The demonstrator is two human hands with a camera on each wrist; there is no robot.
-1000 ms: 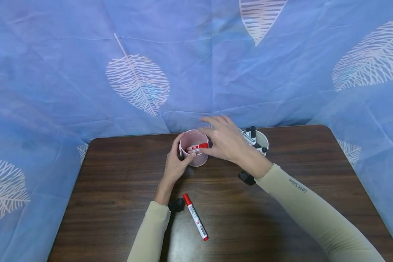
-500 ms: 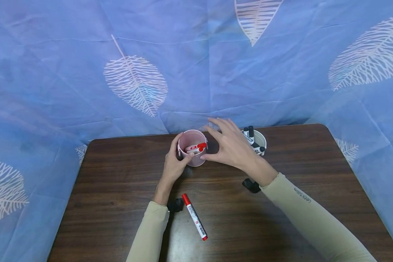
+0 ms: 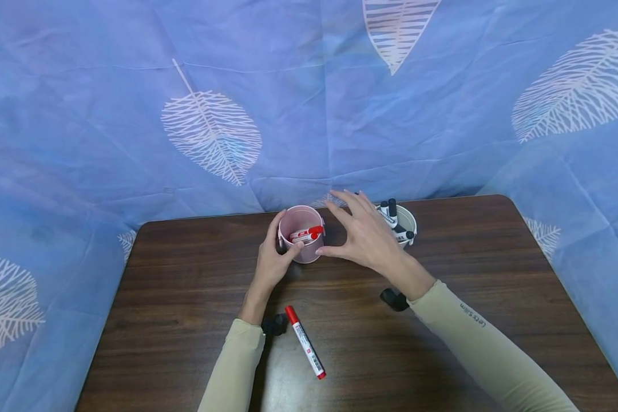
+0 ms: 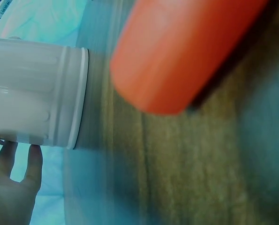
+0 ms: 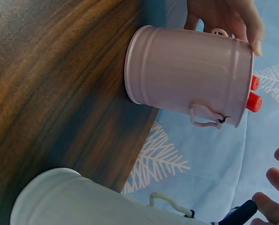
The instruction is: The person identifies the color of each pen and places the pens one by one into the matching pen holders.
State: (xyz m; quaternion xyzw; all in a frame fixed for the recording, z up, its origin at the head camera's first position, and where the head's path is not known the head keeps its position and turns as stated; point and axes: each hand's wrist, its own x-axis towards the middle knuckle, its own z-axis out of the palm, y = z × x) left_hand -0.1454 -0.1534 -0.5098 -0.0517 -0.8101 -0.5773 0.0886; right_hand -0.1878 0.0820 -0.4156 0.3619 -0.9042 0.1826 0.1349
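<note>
My left hand (image 3: 274, 260) grips a small pink bucket (image 3: 309, 253) at its left side, thumb on the near rim and fingers along the outside. Inside the bucket lie red-capped markers (image 3: 306, 233); two red caps (image 5: 254, 101) poke past the rim in the right wrist view. My right hand (image 3: 368, 240) is spread just to the right of the bucket, thumb and fingers apart, nothing between them. A loose red marker (image 3: 305, 343) lies on the table near my left wrist. Its red cap (image 4: 177, 56) looms large in the left wrist view.
A white bucket (image 3: 409, 220) stands behind my right hand, with several black-capped markers (image 3: 393, 209) in it. The dark wooden table (image 3: 185, 297) ends just behind both buckets, where a blue leaf-patterned cloth (image 3: 288, 114) hangs.
My right hand has drawn back to the right from over the pink bucket, its thumb and fingers spreading wider. My left hand stays on the bucket. The loose marker has not moved.
</note>
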